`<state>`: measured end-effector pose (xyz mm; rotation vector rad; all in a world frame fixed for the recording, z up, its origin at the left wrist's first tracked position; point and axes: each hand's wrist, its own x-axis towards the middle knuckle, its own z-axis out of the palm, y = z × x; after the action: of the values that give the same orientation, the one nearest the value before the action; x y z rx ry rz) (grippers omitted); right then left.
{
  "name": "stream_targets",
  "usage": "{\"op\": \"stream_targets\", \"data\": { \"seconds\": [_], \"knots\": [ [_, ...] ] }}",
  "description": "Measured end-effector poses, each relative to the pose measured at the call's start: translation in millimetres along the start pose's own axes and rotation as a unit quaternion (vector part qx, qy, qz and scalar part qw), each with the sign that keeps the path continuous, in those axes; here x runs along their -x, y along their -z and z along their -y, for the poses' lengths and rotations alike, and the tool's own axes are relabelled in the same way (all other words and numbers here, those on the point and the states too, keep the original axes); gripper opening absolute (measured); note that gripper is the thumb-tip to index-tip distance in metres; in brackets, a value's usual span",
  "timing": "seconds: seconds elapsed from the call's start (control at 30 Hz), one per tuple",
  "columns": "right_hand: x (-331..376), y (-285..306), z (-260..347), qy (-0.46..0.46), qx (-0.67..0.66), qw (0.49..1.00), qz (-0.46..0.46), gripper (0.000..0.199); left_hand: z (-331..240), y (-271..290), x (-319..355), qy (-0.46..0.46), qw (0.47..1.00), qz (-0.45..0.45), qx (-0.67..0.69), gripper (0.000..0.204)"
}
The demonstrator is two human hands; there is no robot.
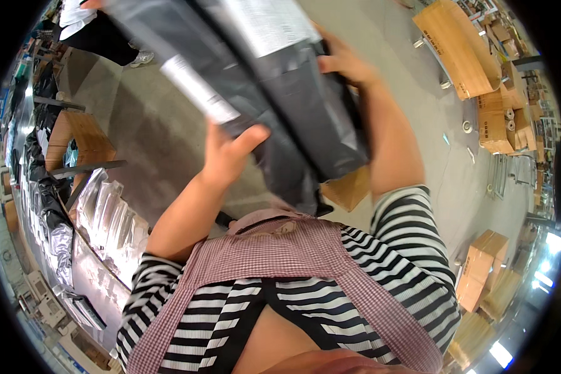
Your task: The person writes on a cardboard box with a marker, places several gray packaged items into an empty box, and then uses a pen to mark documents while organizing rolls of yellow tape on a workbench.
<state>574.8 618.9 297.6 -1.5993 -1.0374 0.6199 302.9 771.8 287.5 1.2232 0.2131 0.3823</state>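
Two long dark grey plastic mailing bags are pressed side by side in front of my chest, tilted up to the left. The left mailing bag bears a narrow white label. A larger white label covers the far part of the right mailing bag. My left hand is closed on the left bag's near side, thumb on top. Around the outer edge of the right bag wraps my right hand; the bag partly hides its fingers. Both bags are slightly blurred, and what they contain cannot be seen.
A table with clear plastic-wrapped packets stands at my left, beside an open cardboard box. Another person's dark-clad leg shows at the upper left. Cardboard boxes and a tape roll are on the right.
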Motion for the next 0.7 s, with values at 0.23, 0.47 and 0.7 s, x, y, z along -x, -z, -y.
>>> {"op": "stream_targets", "data": {
  "seconds": [0.23, 0.47, 0.7],
  "knots": [
    [132.3, 83.7, -145.1, -0.221, -0.15, 0.961, -0.074, 0.123, 141.8, -122.6, -63.7, 0.355, 0.922, -0.044, 0.145, 0.086],
    [227.6, 48.1, -271.1, -0.441, -0.319, 0.838, -0.029, 0.11, 245.9, -138.0, -27.5, 0.481, 0.844, -0.159, 0.175, 0.075],
    [212.8, 59.7, -309.4, -0.524, -0.236, 0.818, -0.021, 0.084, 297.3, -135.3, -32.8, 0.502, 0.809, -0.213, 0.219, 0.07]
  ]
}}
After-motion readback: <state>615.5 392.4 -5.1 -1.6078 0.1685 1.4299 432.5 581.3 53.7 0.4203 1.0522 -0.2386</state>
